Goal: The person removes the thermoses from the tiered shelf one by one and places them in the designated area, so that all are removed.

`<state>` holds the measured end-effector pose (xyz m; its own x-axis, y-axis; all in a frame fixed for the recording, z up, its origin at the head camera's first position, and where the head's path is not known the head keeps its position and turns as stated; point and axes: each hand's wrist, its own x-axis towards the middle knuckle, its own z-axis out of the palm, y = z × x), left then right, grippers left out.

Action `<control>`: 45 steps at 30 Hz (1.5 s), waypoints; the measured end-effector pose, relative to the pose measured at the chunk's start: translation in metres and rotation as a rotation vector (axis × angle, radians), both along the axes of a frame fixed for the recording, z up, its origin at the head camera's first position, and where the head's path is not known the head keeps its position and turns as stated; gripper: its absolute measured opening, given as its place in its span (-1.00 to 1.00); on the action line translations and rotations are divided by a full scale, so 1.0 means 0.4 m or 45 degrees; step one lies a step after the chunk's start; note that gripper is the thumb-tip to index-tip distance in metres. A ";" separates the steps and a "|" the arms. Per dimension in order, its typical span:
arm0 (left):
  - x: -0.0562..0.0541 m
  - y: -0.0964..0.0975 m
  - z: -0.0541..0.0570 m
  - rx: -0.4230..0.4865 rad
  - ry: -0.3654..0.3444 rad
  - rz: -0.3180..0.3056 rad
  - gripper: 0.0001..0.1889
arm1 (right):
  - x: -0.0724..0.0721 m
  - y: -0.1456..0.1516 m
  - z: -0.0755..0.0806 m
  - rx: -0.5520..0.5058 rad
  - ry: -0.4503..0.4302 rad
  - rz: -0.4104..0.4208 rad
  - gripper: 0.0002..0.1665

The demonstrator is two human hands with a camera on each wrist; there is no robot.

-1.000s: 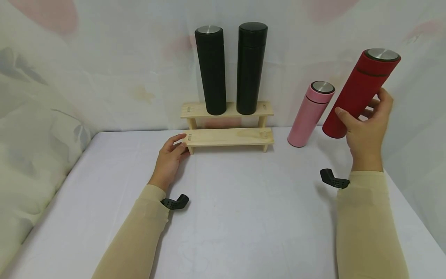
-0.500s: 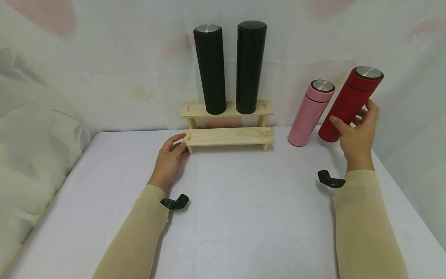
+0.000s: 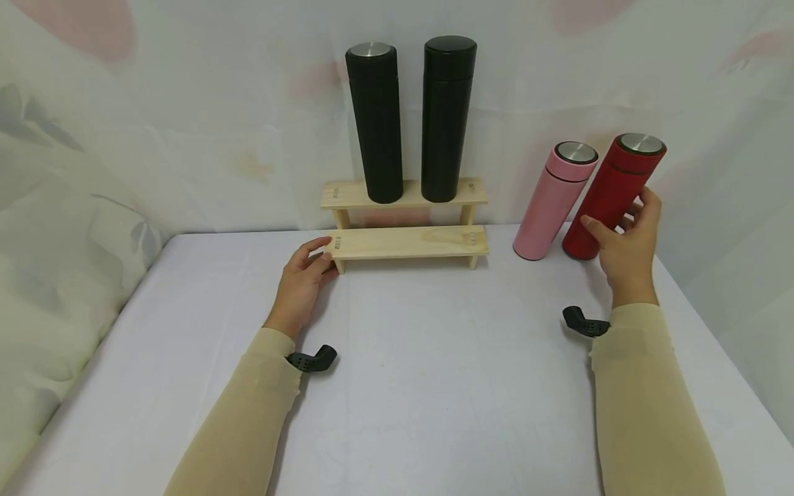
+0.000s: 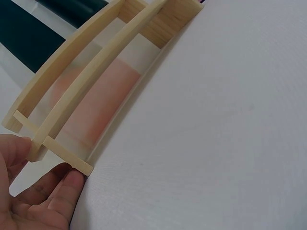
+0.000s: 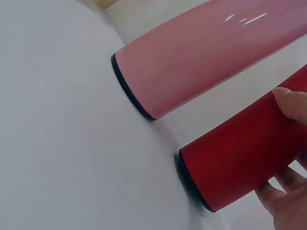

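On the right, my right hand [image 3: 628, 251] grips a red thermos bottle [image 3: 611, 193] around its lower body, thumb on the near side. The bottle's dark base [image 5: 194, 184] is close over the table in the right wrist view. Just left of it stands a pink thermos [image 3: 552, 207] with a steel-topped lid. My left hand [image 3: 304, 279] holds the left end of a two-tier wooden stand [image 3: 406, 243]; in the left wrist view its thumb [image 4: 14, 148] is at a board's end and the fingers [image 4: 62, 191] at the leg below.
Two tall black thermoses, one with a steel lid top [image 3: 377, 131] and one all black [image 3: 446, 124], stand on the upper tier. A white-covered table [image 3: 428, 386] lies in front, with a patterned curtain [image 3: 236, 103] behind and at the sides.
My right hand has brought the red thermos down and to the left, closer to the table and beside the pink one. The left hand and the stand have stayed in place.
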<state>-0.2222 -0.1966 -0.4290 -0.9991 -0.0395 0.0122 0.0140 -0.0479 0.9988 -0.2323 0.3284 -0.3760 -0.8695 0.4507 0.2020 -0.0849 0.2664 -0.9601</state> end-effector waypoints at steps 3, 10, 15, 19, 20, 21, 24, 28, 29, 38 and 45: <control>0.001 0.000 0.000 -0.004 -0.002 0.002 -0.56 | -0.002 0.003 -0.007 -0.003 -0.009 0.006 0.01; 0.000 0.003 0.001 0.012 -0.002 -0.001 -0.56 | 0.003 0.011 -0.007 -0.088 -0.026 0.024 0.02; -0.001 0.004 0.002 0.009 0.001 -0.004 -0.56 | 0.007 0.016 -0.008 -0.109 -0.032 0.030 0.01; -0.002 0.004 0.002 0.002 0.004 -0.001 -0.56 | 0.009 0.018 -0.009 -0.121 -0.047 0.043 0.02; -0.002 0.005 0.002 0.001 0.004 -0.001 -0.56 | 0.008 0.019 -0.010 -0.122 -0.050 0.047 0.02; -0.001 0.005 0.002 0.001 0.004 0.000 -0.56 | 0.008 0.020 -0.011 -0.123 -0.050 0.051 0.03; 0.000 0.005 0.004 -0.005 -0.005 0.003 -0.56 | 0.004 0.022 -0.014 -0.116 -0.046 0.061 0.03; 0.000 0.004 0.004 -0.013 -0.015 0.009 -0.55 | -0.001 0.025 -0.018 -0.098 -0.043 0.071 0.03; 0.000 0.004 0.004 -0.013 -0.015 0.009 -0.55 | -0.001 0.025 -0.019 -0.098 -0.042 0.073 0.03; -0.001 0.003 0.001 -0.005 -0.015 0.010 -0.55 | -0.002 0.027 -0.024 -0.112 -0.039 0.075 0.02; 0.001 0.003 0.000 0.005 -0.015 0.014 -0.56 | 0.001 0.022 -0.018 -0.100 -0.070 0.065 0.03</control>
<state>-0.2219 -0.1954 -0.4289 -0.9987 -0.0508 0.0004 0.0030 -0.0513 0.9987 -0.2319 0.3374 -0.3833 -0.9005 0.4184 0.1188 -0.0427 0.1868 -0.9815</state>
